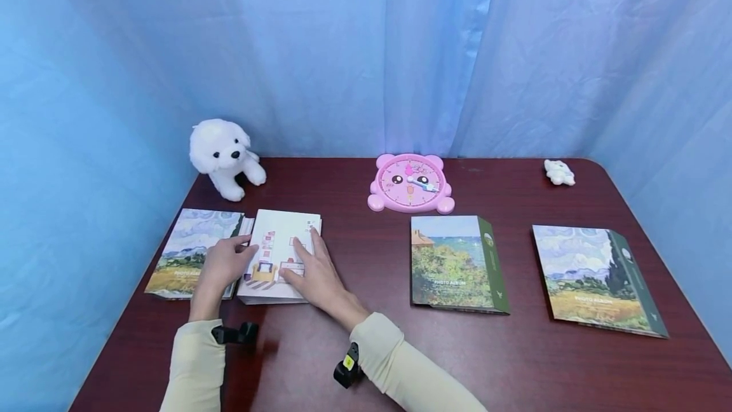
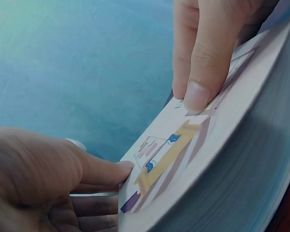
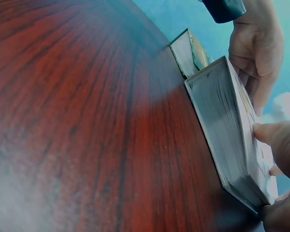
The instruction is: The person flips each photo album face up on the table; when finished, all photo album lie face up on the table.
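Observation:
A thick white book (image 1: 280,224) with a drawing of a yellow chair on its cover lies closed at the left of the table. My left hand (image 1: 224,264) pinches its left edge, the thumb on the cover and the fingers at the side. Spread over the right part of the cover, my right hand (image 1: 320,275) rests with loosely extended fingers. The book's thick page block (image 3: 217,106) shows in the right wrist view. Close beside its left edge lies a landscape-covered photo album (image 1: 191,247), partly hidden behind my left hand.
A photo album with a seaside picture (image 1: 448,266) lies right of centre, and another with a field picture (image 1: 589,272) at far right. Along the back are a white plush dog (image 1: 220,151), a pink toy clock (image 1: 410,183) and a small white figure (image 1: 559,172).

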### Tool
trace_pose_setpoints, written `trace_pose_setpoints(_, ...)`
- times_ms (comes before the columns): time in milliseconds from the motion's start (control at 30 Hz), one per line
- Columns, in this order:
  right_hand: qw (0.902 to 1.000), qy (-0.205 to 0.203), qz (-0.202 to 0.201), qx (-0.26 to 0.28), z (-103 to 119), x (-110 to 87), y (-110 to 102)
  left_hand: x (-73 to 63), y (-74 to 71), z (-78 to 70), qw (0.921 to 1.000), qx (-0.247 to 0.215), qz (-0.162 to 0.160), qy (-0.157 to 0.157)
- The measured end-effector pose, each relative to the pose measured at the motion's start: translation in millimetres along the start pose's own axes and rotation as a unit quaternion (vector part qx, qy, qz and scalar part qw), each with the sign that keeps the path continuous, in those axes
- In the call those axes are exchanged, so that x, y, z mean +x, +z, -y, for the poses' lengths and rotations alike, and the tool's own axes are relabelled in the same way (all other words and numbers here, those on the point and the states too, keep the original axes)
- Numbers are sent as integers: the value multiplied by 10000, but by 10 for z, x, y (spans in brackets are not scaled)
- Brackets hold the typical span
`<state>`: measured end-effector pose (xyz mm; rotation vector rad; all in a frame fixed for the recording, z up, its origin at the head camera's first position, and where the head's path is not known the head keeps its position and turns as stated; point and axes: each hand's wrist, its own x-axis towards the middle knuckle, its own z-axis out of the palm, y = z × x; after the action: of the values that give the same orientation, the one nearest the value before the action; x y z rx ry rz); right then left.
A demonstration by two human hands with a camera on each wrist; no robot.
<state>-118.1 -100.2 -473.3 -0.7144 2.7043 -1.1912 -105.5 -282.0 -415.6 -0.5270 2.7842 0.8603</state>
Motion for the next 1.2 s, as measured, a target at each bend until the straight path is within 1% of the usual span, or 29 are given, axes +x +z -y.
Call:
trace_pose_setpoints(267,10000,46,-71,-39,-11,-9,18,14,-6,-14,9999,62,26,103)
trace_pose_setpoints(533,10000,-23,-29,5,-16,-24,-1,9,-9,2,9998,98,151,69)
trace_pose_setpoints(700,9998,-194,-38,65,-28,-40,-51,-10,-26,-2,9996,154,214,-31)
trace_pose_setpoints(833,9997,-211,-83,128,-31,-41,-145,-26,-44,-52,9997,226,-42,-14)
trace_pose_setpoints(1033,9986,-33,-281,440,-88,-8,-364,-90,-77,-201,9972,503,-508,215)
trace_pose_setpoints(1200,9964,108,-570,617,-219,2,-585,-136,-40,-336,9917,492,-1010,624)
